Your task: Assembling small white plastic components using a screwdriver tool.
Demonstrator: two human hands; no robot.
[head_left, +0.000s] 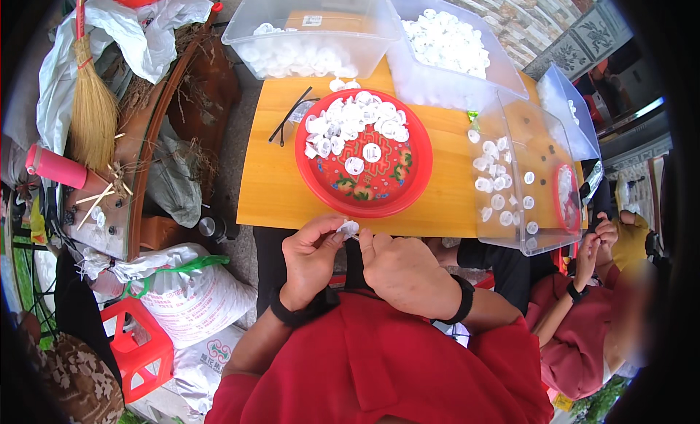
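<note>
Both hands raised, L hand [310, 260] & R hand [401, 267] grip pinching white cap [348, 228].

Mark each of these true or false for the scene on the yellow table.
1. Both hands pinch one small white cap. True.
2. The red tray is empty. False: white caps are piled in its far half, with a few loose ones nearer.
3. The broom lies to the person's right. False: it is on the left, past the table.
4. Clear plastic bins at the table's far end hold white caps. True.
5. Both wrists wear black bands. True.
</note>
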